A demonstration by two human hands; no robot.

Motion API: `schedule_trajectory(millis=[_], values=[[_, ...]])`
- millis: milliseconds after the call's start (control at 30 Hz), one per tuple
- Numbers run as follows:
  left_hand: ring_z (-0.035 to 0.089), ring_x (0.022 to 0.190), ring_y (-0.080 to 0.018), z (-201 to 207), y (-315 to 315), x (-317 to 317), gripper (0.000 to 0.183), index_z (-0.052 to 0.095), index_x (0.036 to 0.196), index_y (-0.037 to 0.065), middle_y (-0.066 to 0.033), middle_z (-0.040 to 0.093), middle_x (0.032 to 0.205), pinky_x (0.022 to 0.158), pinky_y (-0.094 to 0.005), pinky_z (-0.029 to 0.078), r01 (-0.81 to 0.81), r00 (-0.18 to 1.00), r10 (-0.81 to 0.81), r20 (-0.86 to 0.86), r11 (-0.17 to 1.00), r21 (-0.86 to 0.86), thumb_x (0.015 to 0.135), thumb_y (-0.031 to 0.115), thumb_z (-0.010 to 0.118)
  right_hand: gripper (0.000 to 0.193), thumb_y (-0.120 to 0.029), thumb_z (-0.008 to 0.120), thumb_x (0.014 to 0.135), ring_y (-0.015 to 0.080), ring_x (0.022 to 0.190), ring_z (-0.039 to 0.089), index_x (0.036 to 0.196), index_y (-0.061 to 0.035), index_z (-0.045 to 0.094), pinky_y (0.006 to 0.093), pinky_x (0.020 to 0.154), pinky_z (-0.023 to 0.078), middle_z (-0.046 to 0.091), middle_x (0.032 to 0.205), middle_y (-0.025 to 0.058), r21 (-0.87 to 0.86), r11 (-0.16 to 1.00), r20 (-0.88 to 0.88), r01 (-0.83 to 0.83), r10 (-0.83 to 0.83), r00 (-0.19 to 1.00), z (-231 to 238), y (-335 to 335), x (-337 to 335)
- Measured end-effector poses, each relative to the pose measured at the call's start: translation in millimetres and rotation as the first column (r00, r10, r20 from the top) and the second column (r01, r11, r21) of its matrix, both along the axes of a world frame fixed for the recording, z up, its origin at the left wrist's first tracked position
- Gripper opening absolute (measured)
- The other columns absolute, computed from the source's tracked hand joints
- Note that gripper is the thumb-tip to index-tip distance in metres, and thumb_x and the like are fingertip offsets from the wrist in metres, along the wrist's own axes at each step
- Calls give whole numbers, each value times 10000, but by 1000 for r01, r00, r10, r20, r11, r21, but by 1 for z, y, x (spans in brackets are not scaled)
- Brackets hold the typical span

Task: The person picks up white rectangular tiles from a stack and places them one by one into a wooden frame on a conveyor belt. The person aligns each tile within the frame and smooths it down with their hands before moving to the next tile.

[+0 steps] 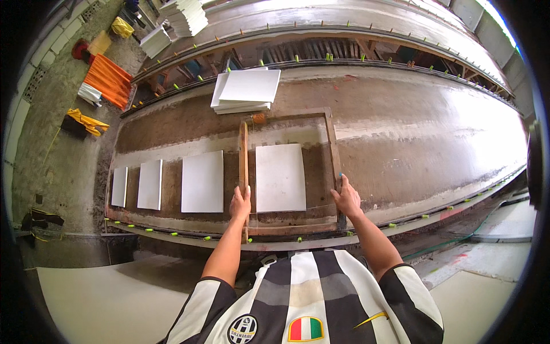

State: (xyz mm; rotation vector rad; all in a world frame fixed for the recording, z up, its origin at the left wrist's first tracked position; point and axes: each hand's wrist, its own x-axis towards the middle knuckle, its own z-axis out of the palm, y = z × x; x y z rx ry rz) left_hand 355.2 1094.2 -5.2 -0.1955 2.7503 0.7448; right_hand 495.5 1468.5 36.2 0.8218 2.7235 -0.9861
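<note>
A rectangular wooden frame (pixel 331 137) surrounds a white sheet (pixel 280 178) on the long brown worktable (pixel 395 149). My left hand (pixel 240 202) is closed round the frame's left side bar, low down toward me. On the opposite bar my right hand (pixel 347 198) has its fingers wrapped over the wood; a small blue spot shows at its fingertip. A thin line crosses the frame near its front. Whether the frame lies flat or is slightly raised, I cannot tell. Left of it, white sheets (pixel 202 182) lie in a row.
A stack of white sheets (pixel 245 92) sits behind the frame. Green clips (pixel 299 239) line the table edges. Beyond stands another long table (pixel 275 28) with more stacked sheets (pixel 184 17). Orange cloth (pixel 107 80) and yellow cloth (pixel 87 121) are at the left.
</note>
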Motion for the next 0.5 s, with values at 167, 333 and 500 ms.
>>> schedule_trajectory(millis=[167,333,500], values=[[530,1278,-451,3,2,-4,770,403,1486,50,-265,556,1389,1037,-519,446,10,999,-7,-45,998,61,1005,652,383,737,-285,671,877,456,1064,641,1490,-11,365,506,908,514,668,1149,271,116,992,-96,-52,63,993,-8,3,1],[552,1243,-465,8,-4,-4,760,412,1467,12,-295,572,1345,1030,-526,450,10,999,-5,-40,992,128,1013,621,411,701,-279,689,880,468,1051,637,1468,-44,389,527,901,504,672,1122,275,121,992,-42,-26,31,999,8,-4,1],[561,1224,-473,28,-5,-6,745,418,1455,-1,-307,579,1325,1022,-536,450,48,998,-44,-38,991,123,1021,605,408,699,-255,678,850,470,1045,638,1458,-38,411,527,897,505,673,1108,284,108,994,7,-10,9,1000,24,-8,1]])
